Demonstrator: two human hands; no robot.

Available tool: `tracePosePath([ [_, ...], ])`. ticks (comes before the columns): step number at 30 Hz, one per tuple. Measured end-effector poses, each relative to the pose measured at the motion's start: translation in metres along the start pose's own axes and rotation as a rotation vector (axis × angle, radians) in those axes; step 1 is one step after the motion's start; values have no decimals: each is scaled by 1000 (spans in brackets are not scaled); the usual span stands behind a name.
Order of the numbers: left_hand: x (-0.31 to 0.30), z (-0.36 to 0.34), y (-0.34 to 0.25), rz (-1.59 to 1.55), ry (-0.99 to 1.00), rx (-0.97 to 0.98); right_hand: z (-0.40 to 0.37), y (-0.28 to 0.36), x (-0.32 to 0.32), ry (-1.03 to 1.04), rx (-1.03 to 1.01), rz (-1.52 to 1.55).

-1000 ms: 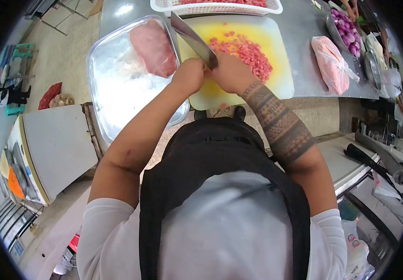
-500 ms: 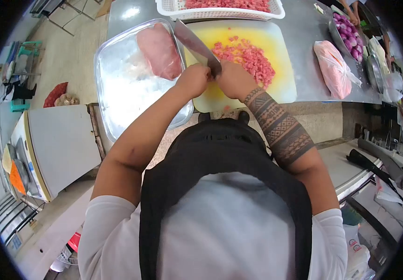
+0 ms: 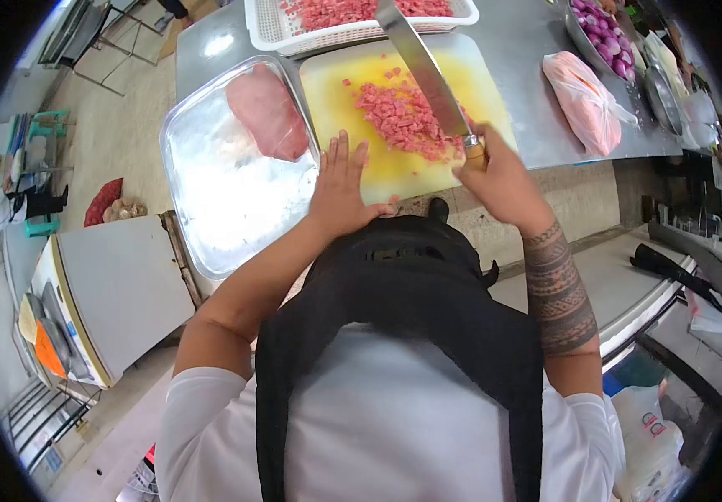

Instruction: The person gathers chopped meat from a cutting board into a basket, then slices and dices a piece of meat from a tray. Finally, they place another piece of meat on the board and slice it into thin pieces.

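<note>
Right hand [image 3: 501, 180]: clamped on knife [image 3: 424, 67] handle, blade over diced meat [image 3: 399, 117].
Left hand [image 3: 340, 180]: fingers spread flat on cutting board [image 3: 336, 92] near edge.

Bright daylight glares off the tray [image 3: 210, 201] at my counter's [image 3: 528, 58] left edge and puts a sheen on my knife [image 3: 424, 67]. Fisheye warps the edges, and the corners go black.

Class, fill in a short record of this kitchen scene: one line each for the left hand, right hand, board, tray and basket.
Left: left hand flat, fingers spread, on the near left corner of the cutting board.
Right: right hand grips the knife, blade angled over the diced meat.
Board: yellow-stained, diced meat piled mid-board.
Tray: metal tray left of the board, holding one meat slab.
Basket: white basket beyond the board, holding more diced pieces.
</note>
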State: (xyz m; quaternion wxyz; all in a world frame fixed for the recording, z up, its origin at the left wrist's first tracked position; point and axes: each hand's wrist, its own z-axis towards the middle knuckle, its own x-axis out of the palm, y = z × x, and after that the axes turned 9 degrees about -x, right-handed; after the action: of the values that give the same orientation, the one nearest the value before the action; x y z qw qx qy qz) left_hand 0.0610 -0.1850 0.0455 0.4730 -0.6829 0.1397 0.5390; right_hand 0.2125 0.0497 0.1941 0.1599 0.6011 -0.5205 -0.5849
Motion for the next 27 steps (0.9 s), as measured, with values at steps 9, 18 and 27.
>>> tracePosePath([
  [9, 42, 93, -11, -175, -232, 4, -43, -56, 33, -234, -86, -368],
  [18, 3, 79, -88, 208, -27, 535, -27, -61, 27, -229, -330, -725],
  [27, -7, 125, -30, 401, 34, 309, -97, -78, -22, -328, -449, -592],
])
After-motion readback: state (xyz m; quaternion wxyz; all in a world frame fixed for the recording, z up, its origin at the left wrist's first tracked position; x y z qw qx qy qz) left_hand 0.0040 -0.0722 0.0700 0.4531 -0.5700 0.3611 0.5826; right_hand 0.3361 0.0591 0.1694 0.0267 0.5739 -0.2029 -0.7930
